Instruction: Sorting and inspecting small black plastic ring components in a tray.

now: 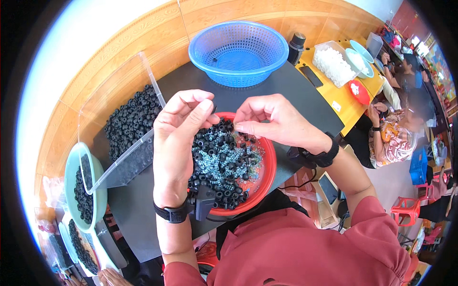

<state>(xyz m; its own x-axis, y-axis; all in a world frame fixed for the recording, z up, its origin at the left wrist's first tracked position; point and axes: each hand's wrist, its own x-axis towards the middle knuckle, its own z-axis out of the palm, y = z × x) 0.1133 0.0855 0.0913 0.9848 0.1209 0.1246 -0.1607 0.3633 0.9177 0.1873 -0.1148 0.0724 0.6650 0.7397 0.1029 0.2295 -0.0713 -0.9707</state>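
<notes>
Dark table (310, 106) — small black piece (214, 109) barely visible between left fingers (204, 106)

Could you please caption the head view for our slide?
Left hand pinches a black piece beside the right hand, above a red basin.

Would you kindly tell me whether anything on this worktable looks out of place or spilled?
Perhaps one thing: a small dark speck inside the blue basket. It may be a stray, since black pieces sit massed in the red basin. Nothing else plainly stands out.
</notes>
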